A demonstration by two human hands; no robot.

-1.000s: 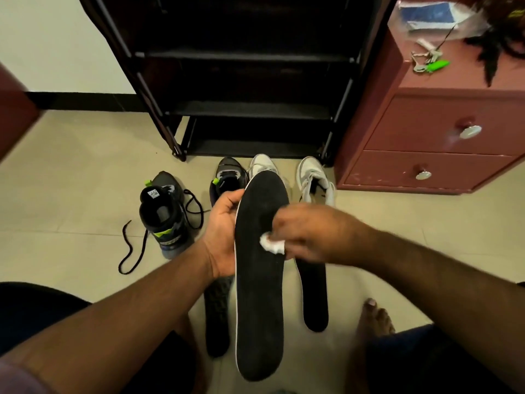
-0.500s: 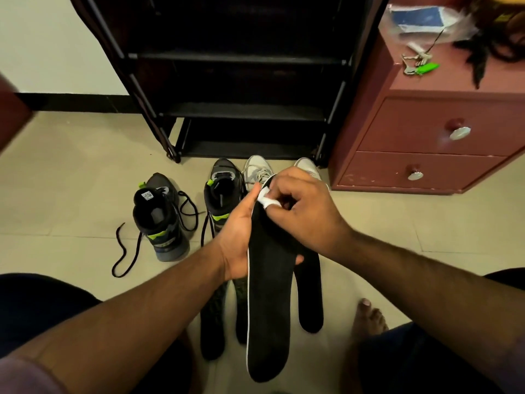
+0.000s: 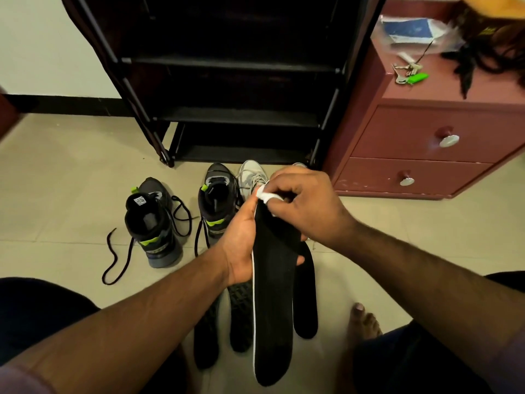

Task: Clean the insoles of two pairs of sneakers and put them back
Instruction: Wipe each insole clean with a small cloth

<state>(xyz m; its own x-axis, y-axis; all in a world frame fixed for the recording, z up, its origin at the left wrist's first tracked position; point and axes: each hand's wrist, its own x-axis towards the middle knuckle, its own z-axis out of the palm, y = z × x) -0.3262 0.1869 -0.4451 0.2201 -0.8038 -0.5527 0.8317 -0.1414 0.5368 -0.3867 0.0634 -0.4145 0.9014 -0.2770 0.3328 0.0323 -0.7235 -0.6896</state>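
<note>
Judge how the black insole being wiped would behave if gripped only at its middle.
The insole looks thin, so probably light. Held mid-length by the left hand, its ends barely droop: likely springy, not floppy.

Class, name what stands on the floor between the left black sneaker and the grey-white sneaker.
In the head view, the second black sneaker stands between the left black sneaker and the grey-white sneaker.

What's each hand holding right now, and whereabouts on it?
The left hand grips the black insole around its upper half, thumb along the left edge. The right hand pinches a small white wipe against the insole's top end.
</note>
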